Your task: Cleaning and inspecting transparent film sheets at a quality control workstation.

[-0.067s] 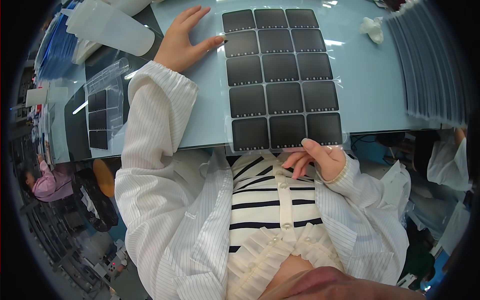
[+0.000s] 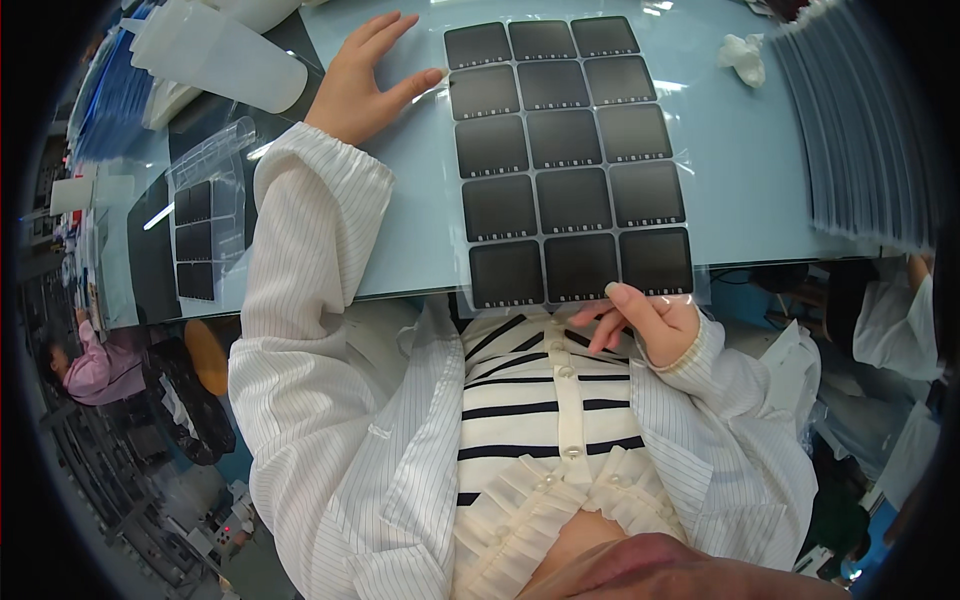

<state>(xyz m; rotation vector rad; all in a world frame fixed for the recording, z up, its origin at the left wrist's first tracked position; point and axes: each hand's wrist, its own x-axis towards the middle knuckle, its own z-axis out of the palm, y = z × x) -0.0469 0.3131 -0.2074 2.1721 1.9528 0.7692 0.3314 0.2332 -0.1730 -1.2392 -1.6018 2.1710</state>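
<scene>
A clear plastic sheet (image 2: 540, 172) with rows of dark rounded rectangular panels lies in front of me, its near end reaching past the table edge. My right hand (image 2: 655, 325) pinches that near end towards its right corner, thumb on top and fingers curled underneath. Fingers spread, my left hand (image 2: 365, 95) rests on the table left of the sheet's far part. Its thumb tip points at the sheet's left edge, where a small dark speck shows; whether they touch, I cannot tell. Light reflects off several panels on the right side.
A translucent bottle (image 2: 225, 60) lies tilted at the far left. Nearer, a curled clear film (image 2: 195, 240) with dark panels lies on a dark surface. Far right, a tall stack of sheets (image 2: 850, 140) stands near a crumpled white tissue (image 2: 742, 60). Someone in pink (image 2: 105, 365) is off left.
The sheet's near end has shifted slightly right and towards me along with my right hand. My left thumb sits a little farther from the sheet's edge.
</scene>
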